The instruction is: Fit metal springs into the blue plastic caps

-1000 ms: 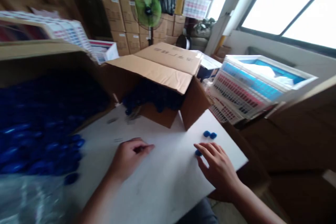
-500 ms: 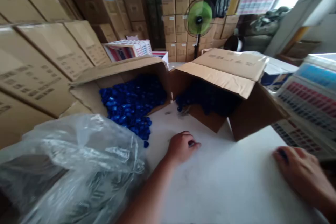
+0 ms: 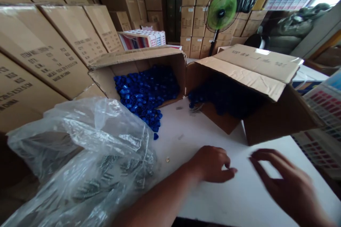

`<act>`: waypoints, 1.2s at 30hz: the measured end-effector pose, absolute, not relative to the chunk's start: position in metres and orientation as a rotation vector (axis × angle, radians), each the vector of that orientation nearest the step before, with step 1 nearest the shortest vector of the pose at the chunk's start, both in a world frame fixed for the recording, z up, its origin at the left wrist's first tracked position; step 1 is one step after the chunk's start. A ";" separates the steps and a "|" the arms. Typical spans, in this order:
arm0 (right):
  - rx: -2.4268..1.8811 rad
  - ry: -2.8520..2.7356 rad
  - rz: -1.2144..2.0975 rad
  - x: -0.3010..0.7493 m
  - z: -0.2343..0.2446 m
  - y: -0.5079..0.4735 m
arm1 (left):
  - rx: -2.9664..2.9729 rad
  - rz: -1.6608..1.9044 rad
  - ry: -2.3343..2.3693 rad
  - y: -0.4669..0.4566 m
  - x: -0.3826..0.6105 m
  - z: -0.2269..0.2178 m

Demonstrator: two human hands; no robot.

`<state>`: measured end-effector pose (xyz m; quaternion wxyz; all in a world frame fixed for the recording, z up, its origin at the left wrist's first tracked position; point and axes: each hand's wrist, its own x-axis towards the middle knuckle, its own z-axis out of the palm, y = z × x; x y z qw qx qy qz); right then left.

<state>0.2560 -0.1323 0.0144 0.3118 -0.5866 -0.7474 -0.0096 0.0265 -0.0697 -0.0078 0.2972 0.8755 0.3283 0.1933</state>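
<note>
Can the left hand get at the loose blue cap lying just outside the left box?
Probably yes: the left hand is low over the white table, with open tabletop between it and the blue cap; the plastic bag sits beside that path, not across it.

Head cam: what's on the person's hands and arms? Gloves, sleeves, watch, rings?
Nothing worn that shows. The left hand is bare, with no glove, ring or band, and the left forearm is uncovered down to the frame edge, no sleeve or watch. The right hand is also ungloved, but motion blur hides fine detail and its wrist is cut off by the frame.
</note>
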 end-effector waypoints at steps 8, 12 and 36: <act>-1.321 -2.284 0.381 0.100 0.002 -0.034 | 2.195 0.533 1.934 -0.042 -0.071 0.053; -1.273 -2.371 0.631 0.078 -0.023 -0.029 | 2.262 0.181 2.167 -0.039 -0.100 0.055; -2.240 -1.724 0.531 0.186 0.001 0.033 | 0.638 1.225 1.095 -0.021 -0.064 0.052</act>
